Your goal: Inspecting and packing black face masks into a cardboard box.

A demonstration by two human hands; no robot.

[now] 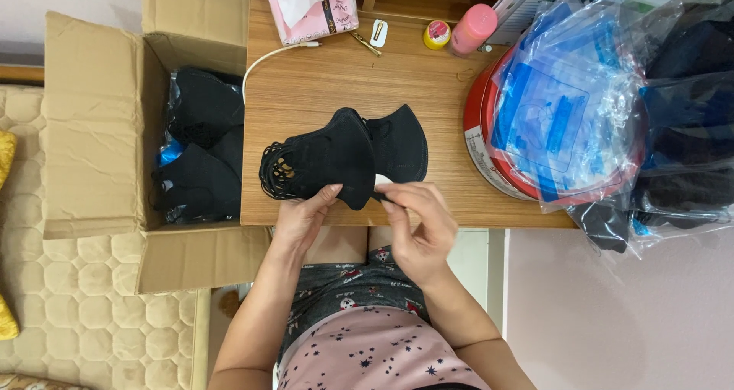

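Both hands work at the worktop's (428, 99) near edge. Left hand (302, 218) has its grip closed on the lower edge of a stack of black face masks (336, 157) lying mid-worktop; right hand (420, 225) pinches that stack's bottom tip between thumb and fingertips. At nine o'clock, an open cardboard box (92, 122) holds more black masks. At three o'clock, clear plastic bags (573, 107) cover a red round tin (482, 141).

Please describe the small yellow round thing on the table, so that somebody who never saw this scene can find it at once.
Start at the wooden table and go to its far edge, past the black masks in the hands. There, between a white clip and a pink bottle, sits the yellow round container. It alone is yellow, with a pink top.
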